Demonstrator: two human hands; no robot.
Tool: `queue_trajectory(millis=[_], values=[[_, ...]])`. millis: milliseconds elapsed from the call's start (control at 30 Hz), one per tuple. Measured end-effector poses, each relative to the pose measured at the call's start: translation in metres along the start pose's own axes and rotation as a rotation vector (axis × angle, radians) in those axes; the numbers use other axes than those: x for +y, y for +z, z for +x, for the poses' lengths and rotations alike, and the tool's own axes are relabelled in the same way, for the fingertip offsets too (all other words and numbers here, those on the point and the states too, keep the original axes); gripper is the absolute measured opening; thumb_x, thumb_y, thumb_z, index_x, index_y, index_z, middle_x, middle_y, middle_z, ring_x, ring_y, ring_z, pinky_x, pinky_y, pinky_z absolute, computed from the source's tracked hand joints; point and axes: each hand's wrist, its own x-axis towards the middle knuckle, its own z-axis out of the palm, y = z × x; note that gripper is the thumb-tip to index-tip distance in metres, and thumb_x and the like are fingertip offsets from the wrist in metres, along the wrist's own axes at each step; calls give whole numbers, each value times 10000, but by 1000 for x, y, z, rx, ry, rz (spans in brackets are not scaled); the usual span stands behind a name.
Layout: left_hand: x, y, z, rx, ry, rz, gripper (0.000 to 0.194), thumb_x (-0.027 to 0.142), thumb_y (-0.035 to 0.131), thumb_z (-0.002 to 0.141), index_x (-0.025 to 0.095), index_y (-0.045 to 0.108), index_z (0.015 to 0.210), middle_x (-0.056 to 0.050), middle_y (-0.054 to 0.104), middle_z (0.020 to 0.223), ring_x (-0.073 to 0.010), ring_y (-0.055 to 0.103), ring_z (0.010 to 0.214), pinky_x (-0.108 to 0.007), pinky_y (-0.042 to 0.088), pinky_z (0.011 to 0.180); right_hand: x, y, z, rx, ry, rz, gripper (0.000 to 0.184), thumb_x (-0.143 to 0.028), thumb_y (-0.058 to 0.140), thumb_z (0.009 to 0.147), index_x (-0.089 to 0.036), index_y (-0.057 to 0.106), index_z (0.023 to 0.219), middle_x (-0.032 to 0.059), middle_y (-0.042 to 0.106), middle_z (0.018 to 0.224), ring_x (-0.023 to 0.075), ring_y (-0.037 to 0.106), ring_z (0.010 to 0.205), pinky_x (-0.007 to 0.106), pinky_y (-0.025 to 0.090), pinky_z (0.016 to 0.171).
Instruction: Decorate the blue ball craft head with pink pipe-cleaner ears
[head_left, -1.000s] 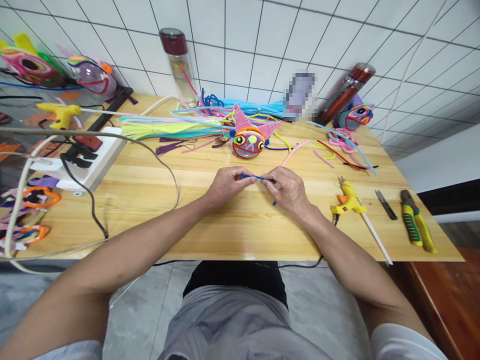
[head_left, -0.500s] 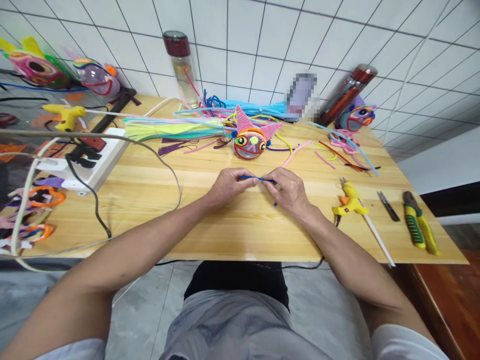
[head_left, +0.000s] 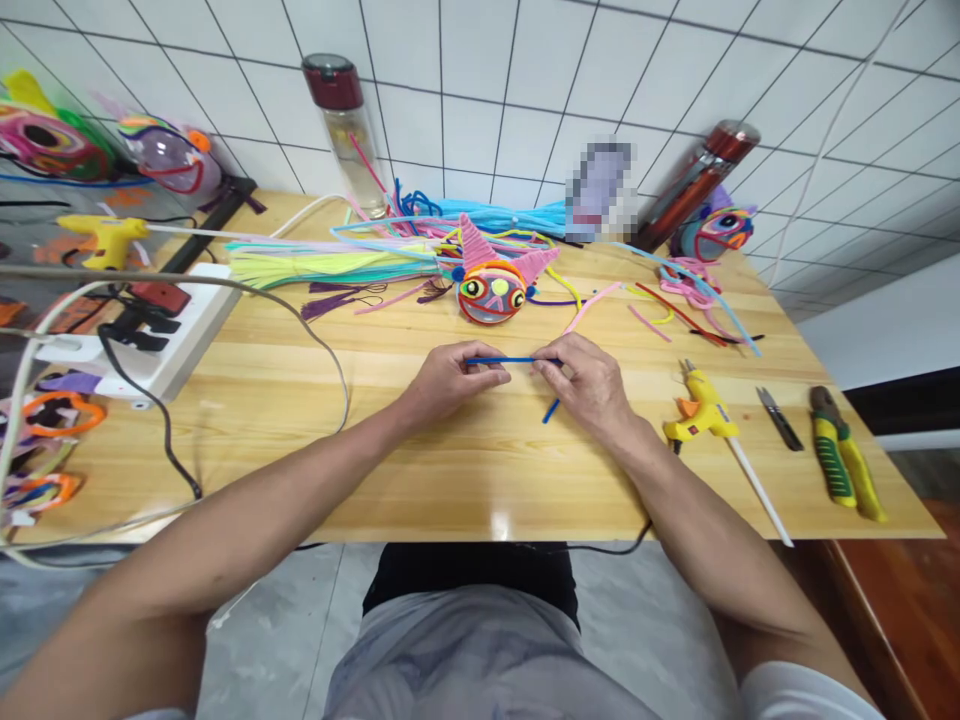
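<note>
A blue strip (head_left: 517, 359) is in the centre of the frame, grasped by the left hand (head_left: 450, 380) and the right hand (head_left: 590, 385). Above it sits a pink-eared figure (head_left: 493, 290); at right lies a yellow glue gun (head_left: 703, 408).

Lettering: we can read none.
Nearer glue gun (head_left: 702, 405): we see a small blue mark (head_left: 722, 411), possibly print, too blurred to read.
</note>
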Motion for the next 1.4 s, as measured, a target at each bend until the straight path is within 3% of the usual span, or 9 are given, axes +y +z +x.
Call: queue_trajectory(millis=[300, 500, 733, 867, 1000, 1233, 1400], values=[[6, -3, -2, 21, 9, 46, 309, 472, 747, 875, 181, 839, 823, -24, 756, 715, -98, 505, 540, -244, 418, 549, 10, 1, -3, -7, -5, -59, 122, -213, 682, 1026, -223, 798, 1062, 74, 803, 953, 249, 756, 903, 382, 574, 824], [8, -3, -1, 35, -34, 51, 348, 497, 741, 862, 166, 831, 805, -28, 768, 714, -94, 510, 534, -237, 432, 559, 20, -11, 3, -21, 120, -41, 159, -254, 658, 1026, -230, 813, 1055, 92, 816, 993, 268, 749, 966, 408, 552, 888], [5, -5, 0, 54, -58, 16, 372, 522, 748, 851, 161, 825, 813, -57, 820, 814, -99, 557, 567, -236, 466, 594, 31, -25, 12, 45, 408, 339, 120, -348, 806, 887, -236, 827, 924, 44, 796, 915, 212, 697, 842, 360, 553, 822], [5, -6, 1, 64, -80, -35, 393, 547, 770, 830, 158, 820, 816, -67, 827, 834, -95, 557, 568, -233, 470, 594, 28, -30, 18, 124, 677, 790, 364, -500, 960, 735, -236, 807, 933, -8, 722, 794, 144, 616, 689, 287, 530, 688], [5, -6, 1, 77, -91, -59, 401, 554, 776, 823, 156, 822, 817, -70, 830, 838, -91, 547, 568, -228, 464, 580, 14, -25, 19, 131, 793, 1132, 513, -558, 1016, 673, -247, 799, 1018, -10, 722, 829, 116, 619, 659, 255, 544, 647], [4, -4, 1, 67, -75, -54, 356, 520, 778, 823, 168, 827, 800, -61, 828, 819, -95, 556, 569, -228, 479, 584, 4, -14, 16, 184, 829, 1205, 472, -561, 1042, 661, -215, 808, 882, -18, 726, 771, 76, 635, 640, 189, 545, 632], [5, -4, 0, 86, -65, -65, 347, 512, 780, 825, 169, 836, 817, -66, 835, 835, -97, 550, 567, -231, 483, 575, 5, -13, 16, 174, 860, 1247, 474, -549, 1040, 663, -219, 821, 924, -12, 751, 805, 84, 655, 645, 190, 552, 618]])
